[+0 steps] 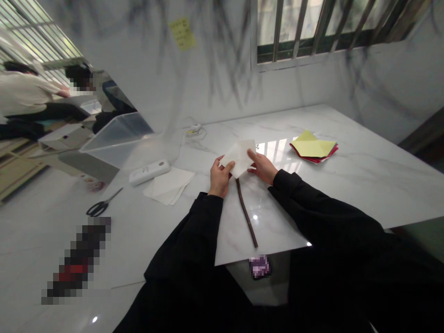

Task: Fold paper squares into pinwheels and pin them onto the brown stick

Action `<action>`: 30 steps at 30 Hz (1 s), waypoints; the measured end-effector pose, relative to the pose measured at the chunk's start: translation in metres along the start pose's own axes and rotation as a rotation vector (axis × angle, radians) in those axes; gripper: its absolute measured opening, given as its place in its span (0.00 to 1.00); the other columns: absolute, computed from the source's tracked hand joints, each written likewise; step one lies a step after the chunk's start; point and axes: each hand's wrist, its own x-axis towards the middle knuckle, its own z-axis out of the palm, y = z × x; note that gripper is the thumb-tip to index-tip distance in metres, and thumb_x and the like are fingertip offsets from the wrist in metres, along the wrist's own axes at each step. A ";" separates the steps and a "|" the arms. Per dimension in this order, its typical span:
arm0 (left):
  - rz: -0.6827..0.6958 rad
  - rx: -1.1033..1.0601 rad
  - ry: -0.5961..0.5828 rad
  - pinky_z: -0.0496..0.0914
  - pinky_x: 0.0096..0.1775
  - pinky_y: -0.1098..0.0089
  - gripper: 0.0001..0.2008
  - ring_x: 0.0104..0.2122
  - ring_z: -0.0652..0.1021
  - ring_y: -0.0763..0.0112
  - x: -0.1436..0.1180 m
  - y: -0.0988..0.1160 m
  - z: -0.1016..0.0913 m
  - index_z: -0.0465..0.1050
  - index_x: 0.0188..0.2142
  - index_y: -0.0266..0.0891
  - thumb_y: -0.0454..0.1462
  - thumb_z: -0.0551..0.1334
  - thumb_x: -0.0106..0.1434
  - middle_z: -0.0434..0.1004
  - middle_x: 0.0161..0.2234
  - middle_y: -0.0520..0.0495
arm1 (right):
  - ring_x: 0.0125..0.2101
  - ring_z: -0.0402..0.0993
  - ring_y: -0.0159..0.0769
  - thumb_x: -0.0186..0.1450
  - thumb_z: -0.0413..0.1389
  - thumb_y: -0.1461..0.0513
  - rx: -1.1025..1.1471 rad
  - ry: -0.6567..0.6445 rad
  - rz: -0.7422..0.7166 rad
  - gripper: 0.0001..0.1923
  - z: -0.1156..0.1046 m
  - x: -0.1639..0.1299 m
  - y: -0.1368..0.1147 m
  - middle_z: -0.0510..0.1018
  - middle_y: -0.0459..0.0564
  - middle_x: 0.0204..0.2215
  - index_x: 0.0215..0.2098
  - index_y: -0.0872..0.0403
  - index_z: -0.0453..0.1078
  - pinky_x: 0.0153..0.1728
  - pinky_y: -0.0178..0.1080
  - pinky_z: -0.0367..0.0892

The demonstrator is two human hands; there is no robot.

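A sheet of white paper (242, 155) is held up between my two hands above the marble-patterned table. My left hand (219, 179) pinches its lower left part, thumb lying on the front. On the opposite side, my right hand (263, 169) grips the paper's right edge with the thumb on top. A thin brown stick (245, 210) lies on the table and runs from just below the paper toward the front edge. Whether the stick's far end touches the paper cannot be made out. More white paper sheets (169, 186) lie to the left of my left hand.
A white oblong device (150, 172) and black-handled scissors (100, 207) lie left. Behind them stands a clear plastic bin (120, 138). Colored paper (312, 145) is stacked on the right, a small cabled item (195, 129) near the wall. Two people sit at far left.
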 end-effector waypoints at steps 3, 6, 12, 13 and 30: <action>-0.008 0.059 -0.004 0.75 0.39 0.68 0.36 0.37 0.81 0.65 0.000 0.001 -0.002 0.67 0.54 0.41 0.41 0.76 0.47 0.81 0.40 0.47 | 0.42 0.78 0.43 0.63 0.54 0.31 0.093 0.007 0.036 0.35 -0.012 0.006 -0.003 0.83 0.52 0.39 0.47 0.50 0.76 0.39 0.41 0.72; -0.015 0.099 -0.012 0.73 0.34 0.70 0.38 0.32 0.80 0.68 0.000 -0.001 -0.003 0.66 0.56 0.40 0.41 0.76 0.47 0.80 0.37 0.48 | 0.41 0.78 0.43 0.60 0.62 0.36 0.107 -0.006 0.070 0.28 -0.019 0.011 0.000 0.83 0.51 0.36 0.41 0.50 0.77 0.39 0.41 0.73; 0.007 0.115 -0.030 0.74 0.33 0.70 0.42 0.30 0.80 0.68 0.001 -0.006 -0.006 0.64 0.61 0.39 0.40 0.75 0.48 0.82 0.37 0.47 | 0.35 0.78 0.39 0.55 0.71 0.44 -0.045 -0.174 -0.013 0.24 -0.017 0.010 0.013 0.84 0.49 0.35 0.38 0.53 0.80 0.40 0.40 0.73; 0.010 0.114 -0.034 0.74 0.33 0.70 0.43 0.30 0.80 0.68 0.001 -0.006 -0.007 0.63 0.62 0.39 0.40 0.75 0.48 0.82 0.37 0.47 | 0.34 0.79 0.39 0.55 0.71 0.44 -0.082 -0.178 -0.031 0.24 -0.016 0.010 0.014 0.84 0.49 0.34 0.38 0.53 0.81 0.40 0.41 0.73; 0.057 0.137 -0.070 0.77 0.42 0.64 0.45 0.34 0.83 0.64 -0.004 -0.002 -0.007 0.68 0.62 0.36 0.45 0.80 0.47 0.86 0.39 0.41 | 0.32 0.80 0.40 0.53 0.72 0.45 -0.122 -0.099 -0.066 0.25 -0.011 0.004 0.011 0.86 0.50 0.33 0.38 0.55 0.81 0.37 0.40 0.74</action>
